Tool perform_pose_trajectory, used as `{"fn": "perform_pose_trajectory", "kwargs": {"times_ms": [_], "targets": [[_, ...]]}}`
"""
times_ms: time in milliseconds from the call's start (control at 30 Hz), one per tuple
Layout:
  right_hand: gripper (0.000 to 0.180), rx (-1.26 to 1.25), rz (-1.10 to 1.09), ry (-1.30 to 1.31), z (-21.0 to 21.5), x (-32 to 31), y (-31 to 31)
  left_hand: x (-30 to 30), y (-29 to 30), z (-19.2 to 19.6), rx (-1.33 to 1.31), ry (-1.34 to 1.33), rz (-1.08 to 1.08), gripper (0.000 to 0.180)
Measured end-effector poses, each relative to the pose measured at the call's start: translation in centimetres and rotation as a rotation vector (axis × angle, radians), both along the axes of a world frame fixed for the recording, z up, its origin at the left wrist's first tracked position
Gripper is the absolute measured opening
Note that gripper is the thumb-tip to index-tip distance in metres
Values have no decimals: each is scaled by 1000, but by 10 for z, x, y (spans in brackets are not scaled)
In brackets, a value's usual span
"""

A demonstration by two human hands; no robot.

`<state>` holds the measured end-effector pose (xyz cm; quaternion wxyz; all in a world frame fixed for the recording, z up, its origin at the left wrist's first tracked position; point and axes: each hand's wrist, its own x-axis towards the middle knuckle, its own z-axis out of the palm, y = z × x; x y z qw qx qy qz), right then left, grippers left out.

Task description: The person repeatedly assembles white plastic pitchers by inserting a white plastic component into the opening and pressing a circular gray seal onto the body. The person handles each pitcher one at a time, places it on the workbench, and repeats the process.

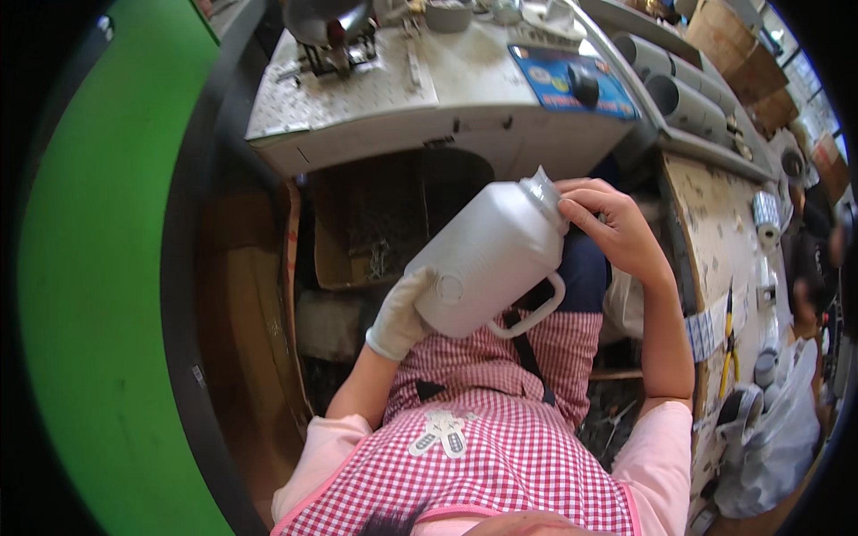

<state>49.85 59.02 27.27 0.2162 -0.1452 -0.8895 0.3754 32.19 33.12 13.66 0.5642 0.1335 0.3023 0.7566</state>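
A silver-grey jug [487,255] with a side handle lies tilted across my lap. Its base points lower left and its narrow neck, with a pouring spout, points upper right. My left hand [404,314], in a white glove, is closed around the base end. Bare, my right hand [612,219] pinches the collar at the neck, thumb in front and fingers behind the rim. The looped handle [536,314] hangs below the body, touched by neither hand.
Ahead stands a white worktable [483,134] carrying a metal fixture [335,45] and a blue sheet [572,85]. Beneath it is a cardboard box [335,241]. On the right bench lie yellow-handled pliers [729,344], grey cylinders [684,103] and a plastic bag [773,438]. A green panel [98,268] borders my left.
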Motion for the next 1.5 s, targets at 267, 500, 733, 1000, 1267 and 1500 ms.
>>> {"fn": "perform_pose_trajectory", "kwargs": {"times_ms": [267,500,733,1000,1267,1500], "targets": [[77,331,-35,-51,69,-273,60,-8,-26,-10,-22,-76,-142,85],[34,656,-227,-122,77,-436,85,3,-33,-10,-164,-99,-127,83],[31,611,-94,-79,66,-433,105,2,-6,-3,-188,-76,-219,84],[30,256,3,432,46,-473,115,8,-15,-1,-226,-54,-190,87],[40,509,-100,88,83,-366,71,14,-25,-12,-204,-56,-97,79],[50,106,-169,-1,39,-108,97,4,-61,-44,-203,-38,157,68]]}}
